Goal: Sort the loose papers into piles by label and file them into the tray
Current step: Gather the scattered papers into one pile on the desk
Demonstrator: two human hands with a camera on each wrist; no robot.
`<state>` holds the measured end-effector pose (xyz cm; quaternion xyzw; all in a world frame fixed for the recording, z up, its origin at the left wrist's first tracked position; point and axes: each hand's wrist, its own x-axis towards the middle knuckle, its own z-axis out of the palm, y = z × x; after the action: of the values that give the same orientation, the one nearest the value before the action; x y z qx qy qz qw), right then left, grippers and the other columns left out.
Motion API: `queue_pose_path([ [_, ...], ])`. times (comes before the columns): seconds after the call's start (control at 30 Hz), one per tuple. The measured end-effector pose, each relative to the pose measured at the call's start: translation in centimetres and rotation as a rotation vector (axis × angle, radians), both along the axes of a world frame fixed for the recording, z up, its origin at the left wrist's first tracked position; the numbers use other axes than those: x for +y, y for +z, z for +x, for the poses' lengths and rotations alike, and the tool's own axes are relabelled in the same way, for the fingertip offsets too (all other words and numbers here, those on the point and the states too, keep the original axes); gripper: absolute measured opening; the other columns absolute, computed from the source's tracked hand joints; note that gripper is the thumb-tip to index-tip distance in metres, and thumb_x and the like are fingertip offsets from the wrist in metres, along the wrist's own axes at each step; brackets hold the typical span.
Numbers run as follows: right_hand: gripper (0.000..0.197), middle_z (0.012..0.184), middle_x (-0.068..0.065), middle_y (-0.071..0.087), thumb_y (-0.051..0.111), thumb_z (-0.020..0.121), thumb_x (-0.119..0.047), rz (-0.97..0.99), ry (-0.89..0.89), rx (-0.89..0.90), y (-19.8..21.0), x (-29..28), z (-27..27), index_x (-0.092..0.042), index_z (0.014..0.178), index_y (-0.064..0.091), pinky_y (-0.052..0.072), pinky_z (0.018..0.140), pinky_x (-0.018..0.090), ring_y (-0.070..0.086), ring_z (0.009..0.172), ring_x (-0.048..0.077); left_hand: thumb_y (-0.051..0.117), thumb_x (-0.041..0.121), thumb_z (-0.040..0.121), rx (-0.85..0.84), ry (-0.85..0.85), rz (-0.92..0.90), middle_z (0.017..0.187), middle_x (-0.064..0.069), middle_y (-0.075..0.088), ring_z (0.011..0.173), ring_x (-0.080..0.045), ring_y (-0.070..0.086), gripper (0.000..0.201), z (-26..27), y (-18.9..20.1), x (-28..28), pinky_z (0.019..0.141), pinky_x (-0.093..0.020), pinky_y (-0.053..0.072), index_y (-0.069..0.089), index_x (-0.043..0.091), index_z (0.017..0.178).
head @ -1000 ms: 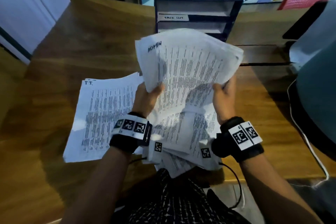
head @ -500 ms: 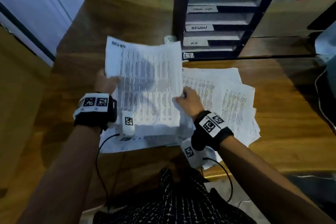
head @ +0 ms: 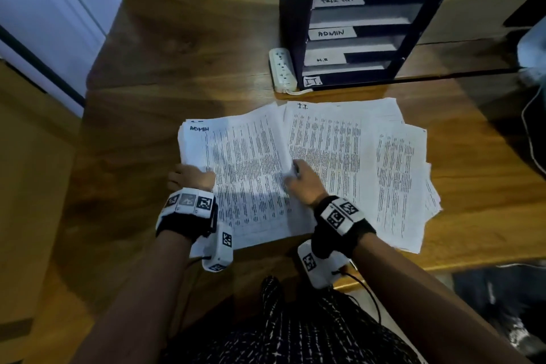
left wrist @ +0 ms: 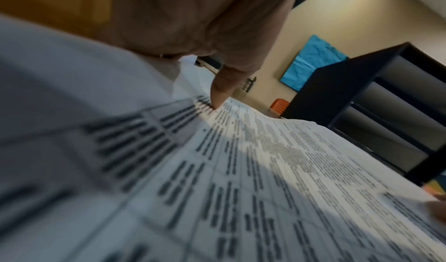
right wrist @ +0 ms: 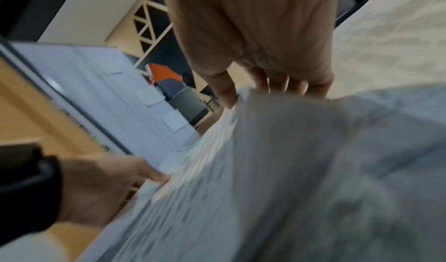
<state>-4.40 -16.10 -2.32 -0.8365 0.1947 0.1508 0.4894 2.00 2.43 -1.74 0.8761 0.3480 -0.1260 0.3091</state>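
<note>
ADMIN sheet [head: 245, 180]: held low over the left part of the bench [head: 177, 74], above a stack whose edges show under it at the far left corner. The handwritten label is kept at the far left corner, facing up, so that it can be read. It appears to be on its way down onto that stack, as the pile for that label.

Left hand [head: 192, 177]: the sheet's left edge is pinched, thumb on top and fingers beneath, as the left wrist view shows. The grip is judged to steady the page as it is squared.

Right hand [head: 304, 183]: the sheet's right edge is pinched between thumb and fingers, and the paper curls up there. A grip on both edges keeps the thin page from sagging.

I.T. sheet [head: 328, 139]: lying flat just right of the ADMIN sheet, partly under its lifted edge, topping a loose, fanned spread of papers [head: 404, 180]. The labels of the lower sheets cannot be read.

Tray [head: 351, 21]: standing at the far side of the bench, its open shelves facing the person. Tags reading ADMIN and I.T. are seen on its shelf fronts, so each pile has its own slot. The slots look empty, so filing is judged not yet begun.

Power strip [head: 282, 69]: lying against the tray's left foot, apart from the papers.
</note>
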Motion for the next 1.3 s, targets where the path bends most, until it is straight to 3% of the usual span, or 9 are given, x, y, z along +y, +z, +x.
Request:
queue_pose_path([
  [0.07, 0.037, 0.117, 0.008, 0.05, 0.051, 0.091, -0.012, 0.001, -0.137, -0.039, 0.4, -3.1, 0.1, -0.004, 0.126, 0.045, 0.047, 0.085, 0.032, 0.052, 0.102, 0.022, 0.062, 0.014, 0.084, -0.102, -0.03, -0.018, 0.147, -0.016, 0.017, 0.137, -0.033, 0.016, 0.07, 0.5, 1.2, -0.9, 0.111, -0.043, 0.02, 0.022, 0.006, 0.14],
  [0.2, 0.014, 0.075, 0.007, 0.049, 0.05, 0.088, -0.016, -0.243, -0.474, -0.016, 0.2, -11.3, -0.2, -0.009, 0.077, 0.053, 0.035, 0.081, 0.031, 0.043, 0.086, 0.023, 0.058, 0.013, 0.087, -0.321, -0.314, -0.093, 0.142, -0.016, 0.027, 0.131, -0.03, 0.032, 0.051, 1.6, 3.8, -5.2, 0.106, -0.043, 0.032, 0.039, 0.009, 0.134],
  [0.33, 0.045, 0.129, 0.028, 0.046, 0.051, 0.09, -0.023, -0.308, -0.74, 0.125, 0.2, -14.4, -1.6, 0.007, 0.123, 0.045, 0.034, 0.098, 0.04, 0.044, 0.119, 0.039, 0.051, 0.009, 0.091, -0.37, -0.711, -0.24, 0.126, -0.015, 0.05, 0.113, -0.027, 0.053, 0.029, 0.8, 4.0, -10.1, 0.098, -0.032, 0.041, 0.057, 0.006, 0.119],
  [0.57, 0.03, 0.114, 0.023, 0.06, 0.052, 0.091, -0.012, -0.135, -0.305, 0.102, 0.6, -12.2, -1.6, 0.007, 0.114, 0.054, 0.046, 0.079, 0.033, 0.059, 0.099, 0.032, 0.043, 0.021, 0.092, -0.097, -1.059, 0.117, 0.139, -0.001, 0.045, 0.128, -0.02, 0.042, 0.035, -2.6, 0.1, -15.6, 0.115, -0.044, 0.016, 0.051, 0.016, 0.126],
  [0.7, 0.025, 0.104, 0.026, 0.064, 0.055, 0.09, -0.013, -0.268, -0.262, 0.044, 1.6, -17.3, -1.9, 0.005, 0.107, 0.063, 0.037, 0.067, 0.026, 0.06, 0.1, 0.036, 0.042, 0.031, 0.092, -0.02, -0.996, 0.286, 0.149, -0.007, 0.028, 0.138, -0.022, 0.026, 0.053, -3.2, -0.6, -17.2, 0.116, -0.051, 0.001, 0.031, 0.009, 0.139],
  [0.9, 0.036, 0.112, 0.021, 0.06, 0.054, 0.09, -0.026, -0.432, -0.304, 0.213, -0.2, -25.7, -3.8, 0.001, 0.114, 0.056, 0.046, 0.092, 0.044, 0.056, 0.104, 0.037, 0.042, 0.069, 0.081, 0.025, -0.965, 0.381, 0.148, -0.017, 0.024, 0.139, -0.029, 0.022, 0.092, -3.5, -1.9, -18.7, 0.115, -0.048, 0.002, 0.028, -0.001, 0.138],
  [1.1, 0.063, 0.118, 0.009, 0.049, 0.065, 0.082, -0.003, 0.137, -0.454, -0.072, 0.2, -21.5, -2.1, 0.002, 0.131, 0.025, 0.042, 0.086, 0.029, 0.05, 0.103, 0.02, 0.034, 0.035, 0.098, -0.111, -0.789, 0.24, 0.151, -0.02, 0.021, 0.14, -0.031, 0.021, 0.056, -4.6, -2.6, -19.8, 0.114, -0.039, 0.016, 0.025, 0.0, 0.14],
  [1.2, 0.042, 0.115, 0.013, 0.057, 0.065, 0.082, 0.0, 0.312, -0.485, -0.015, 0.0, -19.8, -1.5, 0.005, 0.118, 0.043, 0.05, 0.066, 0.018, 0.057, 0.09, 0.021, 0.036, 0.019, 0.098, -0.07, -0.713, 0.158, 0.152, -0.017, 0.018, 0.141, -0.028, 0.018, 0.051, -4.2, -3.1, -19.7, 0.112, -0.039, 0.021, 0.019, 0.001, 0.143],
  [1.3, 0.032, 0.107, 0.006, 0.053, 0.063, 0.086, -0.008, 0.205, -0.295, 0.148, 0.0, -20.8, -1.3, 0.001, 0.113, 0.047, 0.047, 0.086, 0.03, 0.055, 0.104, 0.025, 0.041, 0.016, 0.096, -0.047, -0.606, 0.091, 0.148, -0.018, 0.027, 0.137, -0.029, 0.025, 0.048, -3.5, -3.1, -19.1, 0.112, -0.039, 0.023, 0.029, 0.003, 0.14],
])
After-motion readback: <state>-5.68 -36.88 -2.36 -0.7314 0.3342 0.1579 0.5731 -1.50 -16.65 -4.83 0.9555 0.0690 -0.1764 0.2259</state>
